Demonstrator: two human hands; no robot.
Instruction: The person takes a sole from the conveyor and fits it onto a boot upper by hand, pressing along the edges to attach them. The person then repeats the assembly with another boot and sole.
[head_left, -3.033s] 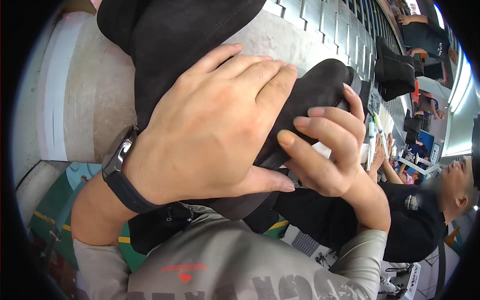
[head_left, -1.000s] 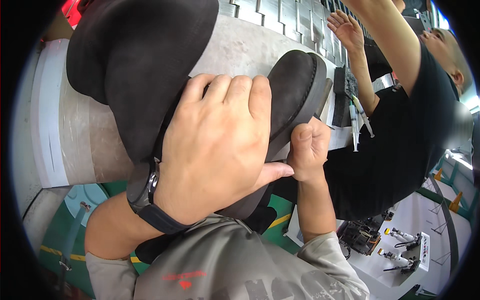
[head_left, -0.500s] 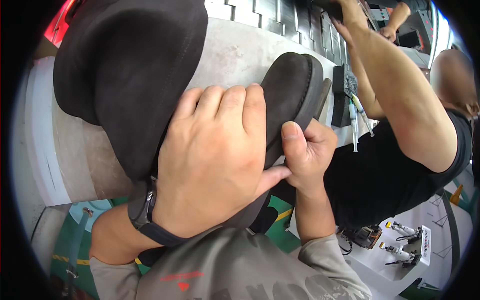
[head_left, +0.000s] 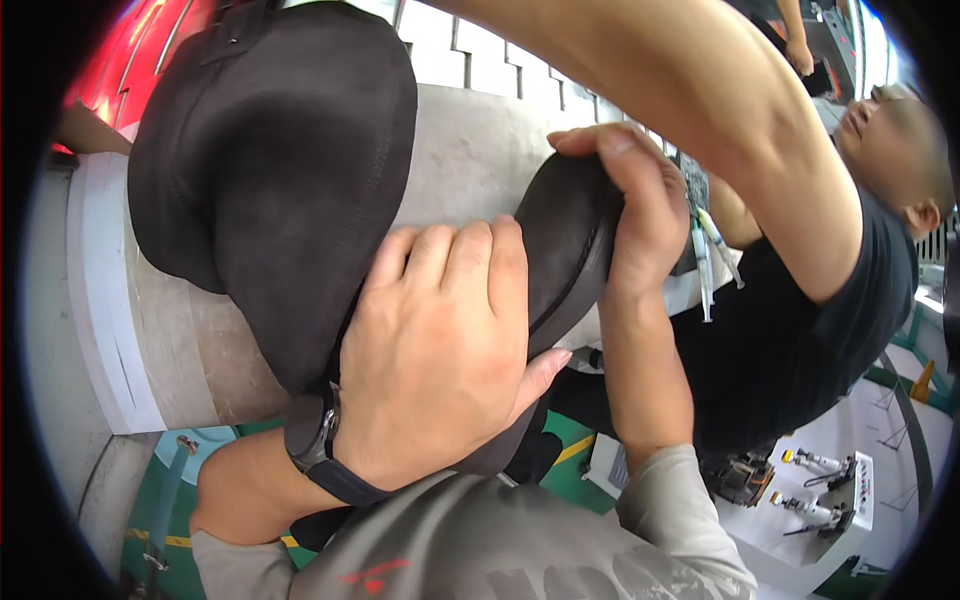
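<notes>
A dark brown-black suede boot (head_left: 300, 170) lies across the bench in front of me, its wide shaft at the upper left and its rounded toe (head_left: 565, 220) at the upper right. My left hand (head_left: 430, 340) grips the boot between shaft and toe, four fingers laid over the upper and the thumb toward the sole side. My right hand (head_left: 645, 215) is wrapped round the toe's outer edge, its fingers bent over the tip. The boot's middle is hidden beneath my left hand. A dark watch sits on my left wrist.
A worn pale bench (head_left: 460, 145) lies beneath the boot, with a slatted metal conveyor (head_left: 485, 65) beyond. At the right a co-worker in a black shirt (head_left: 790, 340) reaches an arm (head_left: 720, 100) across the far side. Two slim syringe-like tubes (head_left: 706, 275) stand beside a white machine (head_left: 810, 545).
My right hand has moved up from the side of the sole to the toe tip. The co-worker's arm has come lower and further left across the conveyor. My left hand keeps its hold.
</notes>
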